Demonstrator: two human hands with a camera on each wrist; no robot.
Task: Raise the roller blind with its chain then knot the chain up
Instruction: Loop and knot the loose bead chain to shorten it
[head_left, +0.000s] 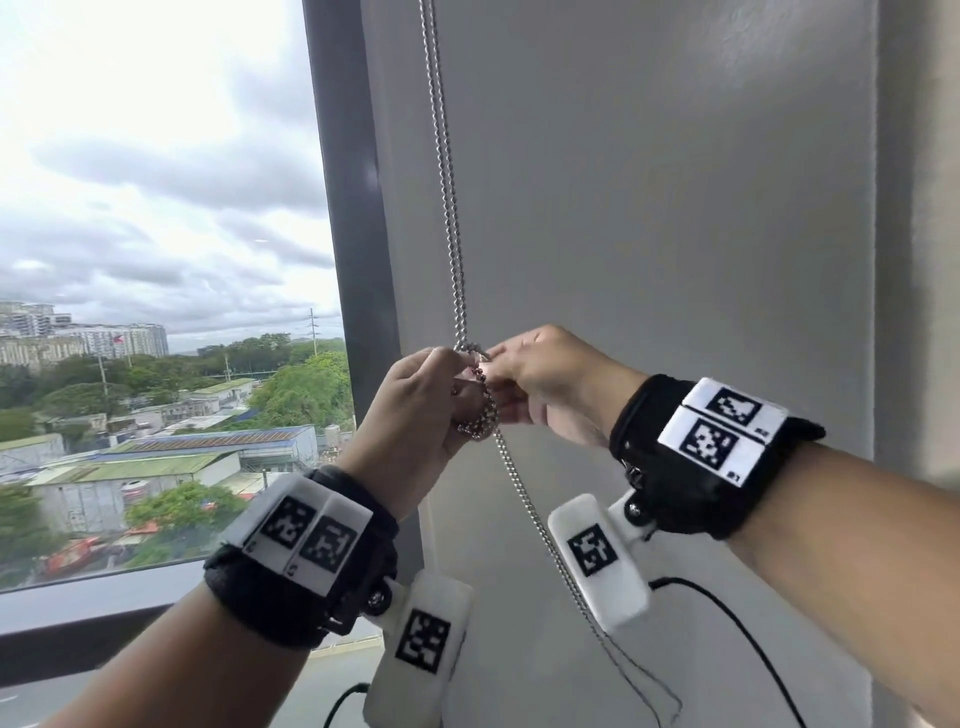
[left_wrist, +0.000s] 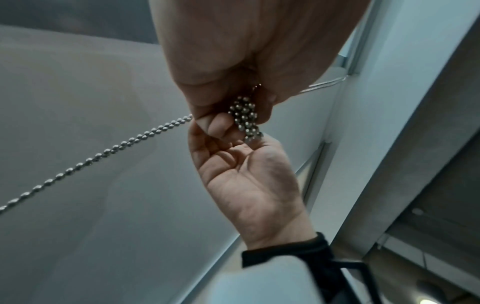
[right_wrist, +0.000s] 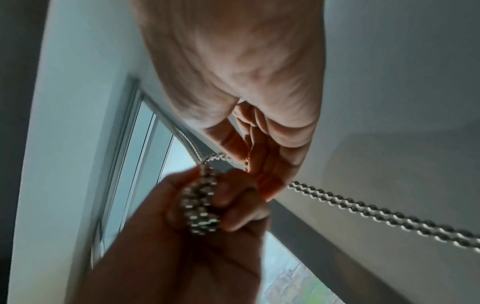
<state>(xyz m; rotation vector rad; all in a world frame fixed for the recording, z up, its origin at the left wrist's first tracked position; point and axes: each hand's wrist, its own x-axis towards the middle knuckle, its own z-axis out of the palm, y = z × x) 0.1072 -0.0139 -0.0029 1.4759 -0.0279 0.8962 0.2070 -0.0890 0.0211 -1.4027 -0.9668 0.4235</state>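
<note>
A silver bead chain (head_left: 451, 218) hangs down the wall beside the window, passes between both hands and trails on below them (head_left: 524, 493). My left hand (head_left: 457, 384) grips a bunched coil of the chain (head_left: 480, 418); in the right wrist view the coil (right_wrist: 202, 205) is wrapped around its curled fingers. My right hand (head_left: 498, 364) pinches a small loop of chain just above the coil, thumb against forefinger. In the left wrist view the coil (left_wrist: 245, 119) sits between the two hands. The window glass is uncovered, and the blind itself is out of the head view.
A dark window frame (head_left: 353, 208) stands just left of the chain, with a grey wall (head_left: 675, 208) to its right. The sill (head_left: 78, 608) runs along the lower left. Thin black cables (head_left: 727, 618) hang from the wrist cameras below the hands.
</note>
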